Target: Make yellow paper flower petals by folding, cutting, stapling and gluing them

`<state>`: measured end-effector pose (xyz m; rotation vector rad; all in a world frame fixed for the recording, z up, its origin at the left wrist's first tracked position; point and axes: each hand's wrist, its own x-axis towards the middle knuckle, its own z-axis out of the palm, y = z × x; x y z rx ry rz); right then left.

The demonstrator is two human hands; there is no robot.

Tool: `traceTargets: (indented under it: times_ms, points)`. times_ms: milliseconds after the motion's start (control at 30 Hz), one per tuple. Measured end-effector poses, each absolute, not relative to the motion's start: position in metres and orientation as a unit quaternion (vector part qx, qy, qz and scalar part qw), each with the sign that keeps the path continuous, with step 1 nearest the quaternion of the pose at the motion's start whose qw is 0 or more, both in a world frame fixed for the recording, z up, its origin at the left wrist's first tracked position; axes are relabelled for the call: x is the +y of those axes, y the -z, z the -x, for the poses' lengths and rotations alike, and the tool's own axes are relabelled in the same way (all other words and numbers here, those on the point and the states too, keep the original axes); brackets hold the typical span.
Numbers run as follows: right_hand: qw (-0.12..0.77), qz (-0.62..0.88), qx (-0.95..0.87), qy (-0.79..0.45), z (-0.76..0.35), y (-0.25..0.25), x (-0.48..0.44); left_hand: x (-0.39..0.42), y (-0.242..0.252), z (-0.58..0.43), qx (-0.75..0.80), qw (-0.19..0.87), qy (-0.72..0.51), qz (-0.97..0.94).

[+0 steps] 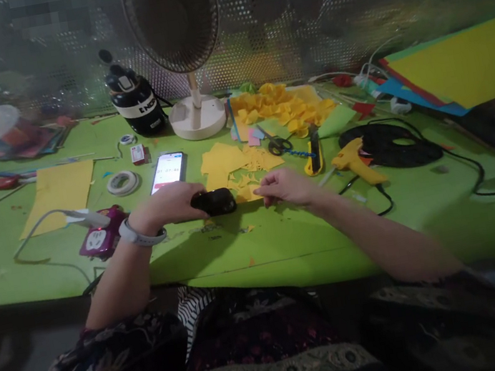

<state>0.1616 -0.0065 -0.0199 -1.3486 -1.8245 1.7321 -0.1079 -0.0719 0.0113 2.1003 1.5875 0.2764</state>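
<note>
My left hand is wrapped round a glossy black, rounded tool, low over the table; I cannot tell whether it is a stapler or a paper punch. A small piece of yellow paper sits at its right end. My right hand pinches that paper's right edge between thumb and fingers. Just behind the hands lie yellow paper scraps and a bigger yellow sheet. A phone with a lit screen is behind my left hand, its lower part covered.
Scissors, a yellow cutter and a glue gun lie to the right. A fan, a dark bottle and heaped yellow cut-outs stand behind. Leftward are a tape roll and a purple plug adapter.
</note>
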Motion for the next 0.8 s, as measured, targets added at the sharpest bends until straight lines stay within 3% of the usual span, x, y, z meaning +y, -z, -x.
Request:
traceTargets:
  times_ms: [133,800]
  points:
    - [0.143,0.463,-0.629,-0.608,-0.161,0.024,-0.006,-0.069,-0.010,0.100,0.562,0.174,-0.008,-0.809]
    - [0.104,0.462,-0.646,-0.598,-0.160,0.023,-0.010,-0.075,-0.013,0.080,0.532,0.176,-0.002,-0.828]
